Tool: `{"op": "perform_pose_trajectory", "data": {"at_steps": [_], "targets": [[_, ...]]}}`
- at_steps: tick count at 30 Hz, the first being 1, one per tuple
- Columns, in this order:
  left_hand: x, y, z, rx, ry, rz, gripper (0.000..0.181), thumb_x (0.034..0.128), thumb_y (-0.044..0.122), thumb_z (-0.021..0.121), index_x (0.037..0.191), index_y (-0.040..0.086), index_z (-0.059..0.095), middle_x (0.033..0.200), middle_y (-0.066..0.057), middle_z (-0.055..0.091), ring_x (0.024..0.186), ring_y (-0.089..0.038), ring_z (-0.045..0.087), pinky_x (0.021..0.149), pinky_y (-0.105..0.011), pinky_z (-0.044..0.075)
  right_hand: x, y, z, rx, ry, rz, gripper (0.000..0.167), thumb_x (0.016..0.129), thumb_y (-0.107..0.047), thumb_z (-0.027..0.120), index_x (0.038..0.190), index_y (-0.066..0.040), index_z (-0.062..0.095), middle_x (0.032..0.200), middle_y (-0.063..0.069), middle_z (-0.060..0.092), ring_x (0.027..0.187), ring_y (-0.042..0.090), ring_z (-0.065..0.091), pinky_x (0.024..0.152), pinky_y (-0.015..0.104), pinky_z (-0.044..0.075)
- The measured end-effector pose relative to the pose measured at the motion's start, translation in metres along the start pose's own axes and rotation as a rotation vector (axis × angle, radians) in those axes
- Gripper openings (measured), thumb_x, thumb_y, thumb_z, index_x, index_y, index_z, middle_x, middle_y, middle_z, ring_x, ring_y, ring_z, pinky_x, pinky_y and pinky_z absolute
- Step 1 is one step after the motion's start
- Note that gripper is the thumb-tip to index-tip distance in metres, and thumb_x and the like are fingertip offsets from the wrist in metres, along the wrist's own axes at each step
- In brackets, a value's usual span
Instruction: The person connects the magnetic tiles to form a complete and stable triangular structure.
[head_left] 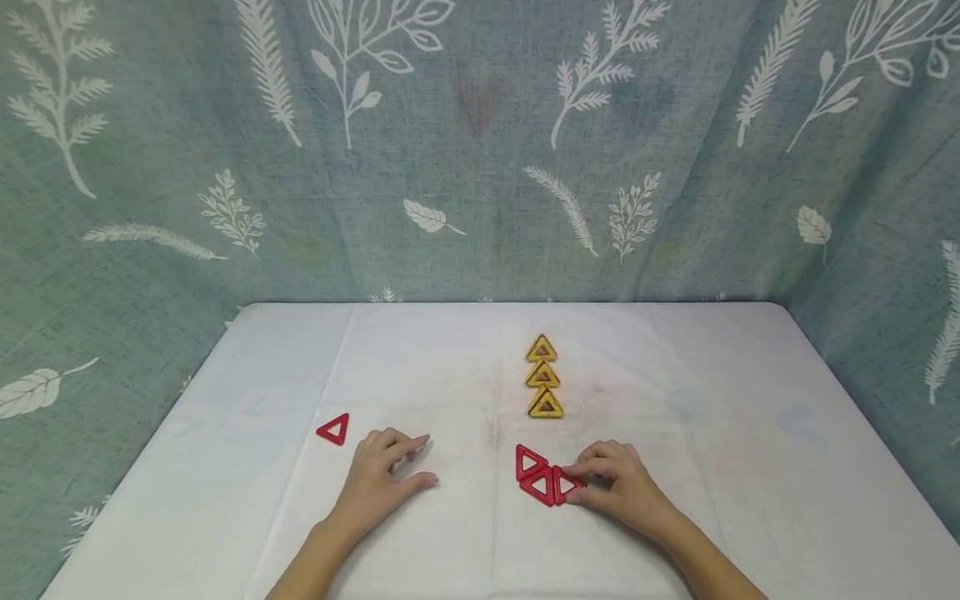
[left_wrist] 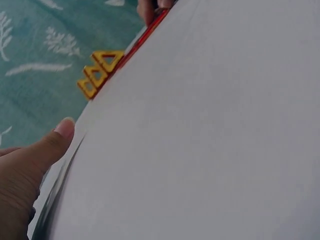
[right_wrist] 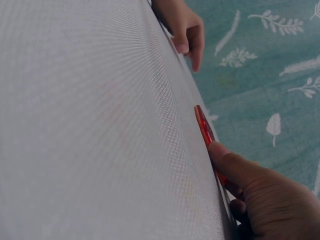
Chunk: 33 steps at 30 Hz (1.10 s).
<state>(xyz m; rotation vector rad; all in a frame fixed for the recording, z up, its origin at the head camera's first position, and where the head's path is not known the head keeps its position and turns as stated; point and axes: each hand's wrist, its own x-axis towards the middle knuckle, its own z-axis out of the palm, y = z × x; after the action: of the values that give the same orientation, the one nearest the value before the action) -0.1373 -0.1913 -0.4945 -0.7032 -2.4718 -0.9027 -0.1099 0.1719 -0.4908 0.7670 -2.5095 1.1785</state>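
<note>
My right hand [head_left: 618, 487] pinches the rightmost red triangle tile [head_left: 558, 487] between thumb and fingers. Its left edge meets a second red triangle tile [head_left: 536, 496], and a third red triangle tile [head_left: 519, 462] adjoins that one at the upper left. All three have open centres and lie on the white cloth. In the right wrist view the right thumb [right_wrist: 227, 160] presses near a red edge. My left hand [head_left: 378, 475] holds nothing; its thumb and fingers are spread apart above the cloth. Left of it lies a separate red triangle tile [head_left: 331, 438].
Beyond the red group, several yellow triangle pieces [head_left: 546, 413] form a column running away from me; in the left wrist view they rise above the surface. A white cloth [head_left: 420, 367] covers the table. A leaf-patterned green curtain [head_left: 480, 200] hangs behind and at both sides.
</note>
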Motion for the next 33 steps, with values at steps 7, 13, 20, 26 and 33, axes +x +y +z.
{"op": "perform_pose_trajectory", "data": {"at_steps": [7,13,20,26,33], "targets": [[-0.009,-0.031,-0.025,0.03,0.065,-0.03,0.057,0.0566,0.022,0.089,0.109,0.01,0.071,0.086,0.007,0.055,0.077,-0.004,0.034,0.077,-0.025,0.023,0.0,0.0,0.0,0.004,0.0,0.006,0.03,0.063,-0.022,0.085,0.092,-0.02,0.076,0.086,-0.015,0.06,0.079,0.002,0.047,0.074,0.027,0.03],[-0.018,-0.052,-0.049,0.118,0.102,-0.154,0.056,0.058,0.016,0.088,0.11,0.008,0.07,0.086,0.005,0.055,0.079,-0.004,0.033,0.073,-0.024,0.021,0.0,0.001,0.0,0.014,0.002,-0.014,0.031,0.063,-0.023,0.085,0.092,-0.02,0.076,0.086,-0.015,0.06,0.079,0.002,0.047,0.074,0.024,0.029],[-0.018,-0.063,-0.062,0.179,0.129,-0.235,0.059,0.0605,0.012,0.087,0.115,0.003,0.066,0.094,-0.009,0.055,0.084,-0.019,0.038,0.074,-0.035,0.025,0.001,-0.001,-0.001,-0.002,-0.003,0.002,0.031,0.063,-0.023,0.085,0.092,-0.02,0.077,0.086,-0.015,0.06,0.079,0.002,0.046,0.074,0.026,0.03],[-0.015,-0.071,-0.068,0.221,0.044,-0.335,0.057,0.0698,0.023,0.082,0.12,0.004,0.063,0.107,-0.017,0.051,0.096,-0.034,0.039,0.078,-0.049,0.023,0.0,-0.001,-0.001,0.007,-0.01,0.013,0.03,0.064,-0.026,0.084,0.093,-0.02,0.076,0.086,-0.015,0.06,0.08,0.002,0.047,0.073,0.027,0.03],[-0.013,-0.071,-0.069,0.242,-0.014,-0.378,0.048,0.0736,0.028,0.08,0.115,0.007,0.067,0.107,-0.014,0.051,0.097,-0.032,0.04,0.079,-0.049,0.022,0.0,0.0,0.0,0.017,-0.004,0.001,0.031,0.064,-0.026,0.084,0.093,-0.02,0.076,0.086,-0.014,0.06,0.079,0.002,0.046,0.074,0.026,0.029]]}}
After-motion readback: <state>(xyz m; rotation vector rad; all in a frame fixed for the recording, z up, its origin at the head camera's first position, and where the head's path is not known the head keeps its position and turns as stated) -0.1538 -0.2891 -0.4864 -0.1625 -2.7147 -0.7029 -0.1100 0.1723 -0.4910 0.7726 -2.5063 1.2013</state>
